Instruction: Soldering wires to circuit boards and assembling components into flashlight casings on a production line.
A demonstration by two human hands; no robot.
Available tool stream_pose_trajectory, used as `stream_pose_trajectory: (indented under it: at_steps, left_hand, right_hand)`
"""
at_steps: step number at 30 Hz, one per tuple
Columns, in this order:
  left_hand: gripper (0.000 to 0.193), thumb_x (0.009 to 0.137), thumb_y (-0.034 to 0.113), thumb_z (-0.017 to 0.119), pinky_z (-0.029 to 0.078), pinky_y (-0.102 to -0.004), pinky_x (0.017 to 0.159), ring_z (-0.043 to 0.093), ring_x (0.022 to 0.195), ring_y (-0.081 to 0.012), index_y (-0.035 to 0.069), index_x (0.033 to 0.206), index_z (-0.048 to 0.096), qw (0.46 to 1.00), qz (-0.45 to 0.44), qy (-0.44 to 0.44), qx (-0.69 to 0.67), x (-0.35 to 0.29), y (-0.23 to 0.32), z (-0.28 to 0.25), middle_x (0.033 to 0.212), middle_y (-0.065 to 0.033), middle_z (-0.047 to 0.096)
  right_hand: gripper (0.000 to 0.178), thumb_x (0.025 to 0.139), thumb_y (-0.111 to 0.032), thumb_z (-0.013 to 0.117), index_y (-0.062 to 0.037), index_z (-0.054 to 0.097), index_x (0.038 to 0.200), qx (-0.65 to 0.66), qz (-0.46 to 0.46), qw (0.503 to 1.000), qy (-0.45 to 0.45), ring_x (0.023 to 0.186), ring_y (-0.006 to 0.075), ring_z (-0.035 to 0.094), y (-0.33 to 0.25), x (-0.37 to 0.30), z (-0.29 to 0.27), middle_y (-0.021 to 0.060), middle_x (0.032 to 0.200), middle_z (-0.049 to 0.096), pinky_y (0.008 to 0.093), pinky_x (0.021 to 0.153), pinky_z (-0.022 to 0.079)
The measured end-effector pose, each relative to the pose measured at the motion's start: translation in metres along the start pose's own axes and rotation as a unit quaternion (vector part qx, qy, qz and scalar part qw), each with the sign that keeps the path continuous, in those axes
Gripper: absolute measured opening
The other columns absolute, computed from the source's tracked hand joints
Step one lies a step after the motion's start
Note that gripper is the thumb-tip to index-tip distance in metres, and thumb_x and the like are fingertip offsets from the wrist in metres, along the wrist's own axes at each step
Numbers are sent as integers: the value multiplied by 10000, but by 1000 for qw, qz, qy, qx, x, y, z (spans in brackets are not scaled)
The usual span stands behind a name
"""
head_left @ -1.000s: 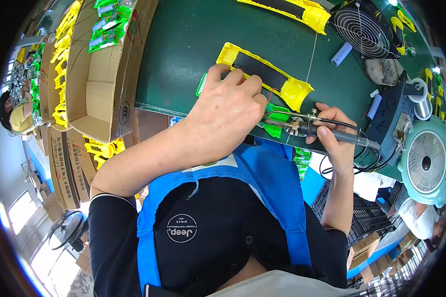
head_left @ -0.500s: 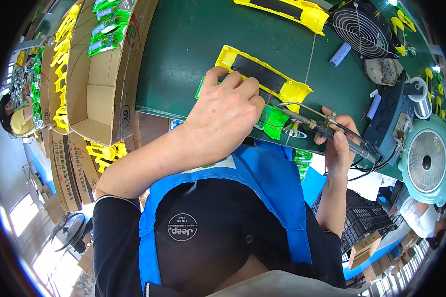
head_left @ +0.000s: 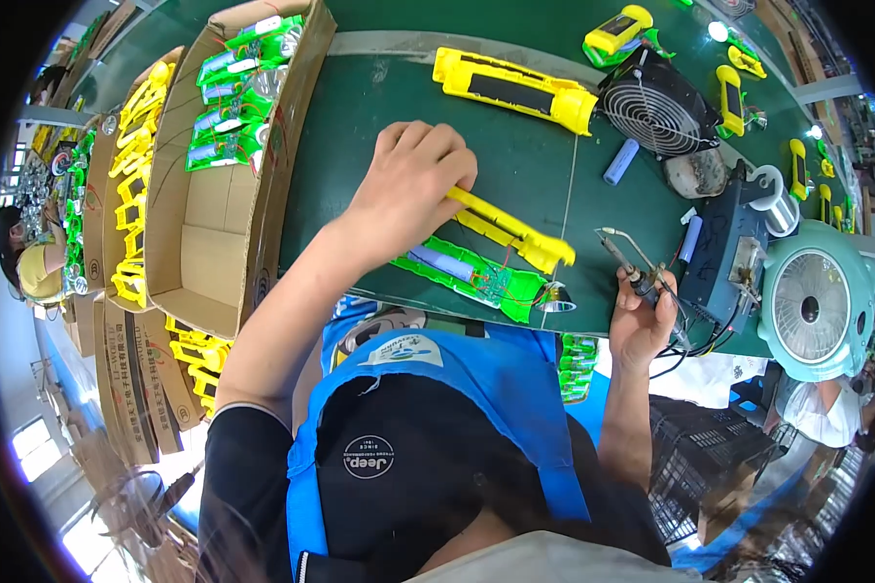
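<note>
My left hand (head_left: pixel 408 185) is closed on the near-left end of a yellow half shell (head_left: pixel 525 238), tilted up on its edge. Just below it, along the table's near edge, lies a green half shell (head_left: pixel 523 291). A blue-grey battery cell (head_left: pixel 442 260), a small circuit board with thin red wires, and a silver reflector (head_left: pixel 557 299) sit in the green shell. A red wire runs up toward the yellow one. In my right hand (head_left: pixel 644 321) is a soldering iron (head_left: pixel 640 282) with a thin metal tube beside its tip, pointing up-left, apart from both shells.
Another yellow shell (head_left: pixel 515 89) lies farther back. A black fan (head_left: pixel 656 107), a loose battery cell (head_left: pixel 621 161), a dark-blue station box (head_left: pixel 721 257), a solder spool (head_left: pixel 776 204) and a green fan (head_left: pixel 812 306) stand right. An open carton (head_left: pixel 202 262) with green assemblies stands left.
My left hand has tipped the yellow shell up onto its edge, and the green shell beneath is uncovered. My right hand has drawn the soldering iron back from the green shell.
</note>
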State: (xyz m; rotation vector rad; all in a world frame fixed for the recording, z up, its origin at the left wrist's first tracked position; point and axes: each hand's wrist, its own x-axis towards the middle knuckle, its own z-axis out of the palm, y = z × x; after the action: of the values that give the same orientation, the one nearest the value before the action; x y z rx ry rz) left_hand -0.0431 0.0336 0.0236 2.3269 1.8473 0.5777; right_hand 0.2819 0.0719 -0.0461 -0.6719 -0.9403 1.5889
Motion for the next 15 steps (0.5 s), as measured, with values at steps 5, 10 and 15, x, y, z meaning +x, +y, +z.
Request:
stream_pose_trajectory:
  at_steps: [5, 10, 15]
  left_hand:
    - [555, 609, 213, 784, 363, -528, 1021, 488, 1166, -334, 93, 1074, 506, 994, 93, -53, -9, -52, 17, -12, 1166, -136, 516]
    - [488, 676, 51, 751, 466, -456, 872, 546, 1015, -391, 57, 1087, 488, 989, 18, 107, -103, -91, 13, 22, 1124, -175, 549]
    - [469, 718, -18, 718, 464, -424, 813, 554, 955, -379, 41, 1083, 430, 933, -183, 258, -171, -19, 1, 4, 1038, -167, 544]
  right_hand:
    - [301, 933, -308, 529, -30, 517, 1047, 17, -11, 1000, 24, 658, 169, 458, -5, 1, -1, 57, 661, 481, 373, 941, 395]
    - [259, 920, -311, 550, -59, 513, 962, 36, 0, 999, 20, 652, 147, 460, -4, 1, 2, 44, 669, 498, 353, 921, 406]
    - [284, 913, -301, 533, -24, 479, 943, 31, -22, 998, 49, 642, 178, 508, 0, 1, 2, 105, 703, 535, 306, 643, 417]
